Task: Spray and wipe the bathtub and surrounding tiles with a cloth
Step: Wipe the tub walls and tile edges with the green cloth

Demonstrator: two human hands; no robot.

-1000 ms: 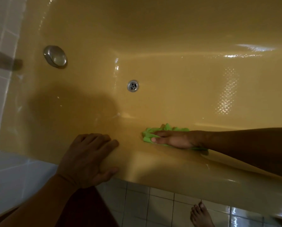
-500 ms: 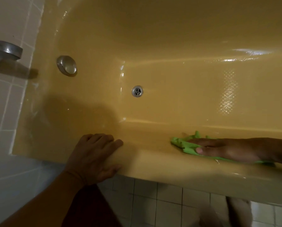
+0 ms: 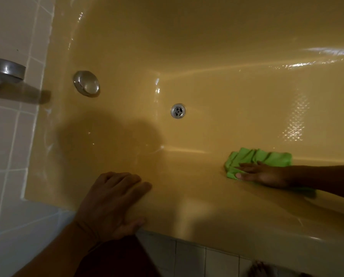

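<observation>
So, right hand (image 3: 267, 175) flat on cloth (image 3: 261, 157)

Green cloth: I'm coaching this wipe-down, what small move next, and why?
Probably slide the green cloth rightward along the near bathtub wall: the right hand presses it flat, the left hand rests on the rim, and more wall lies that way.

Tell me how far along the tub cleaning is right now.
Done, apparently: the bathtub floor and walls glisten wet, suggesting spraying. In hand: the right hand presses the green cloth flat against the near inner wall while the left hand braces on the rim. Left: the wall tiles beside the tub; whether they were wiped cannot be told.
</observation>
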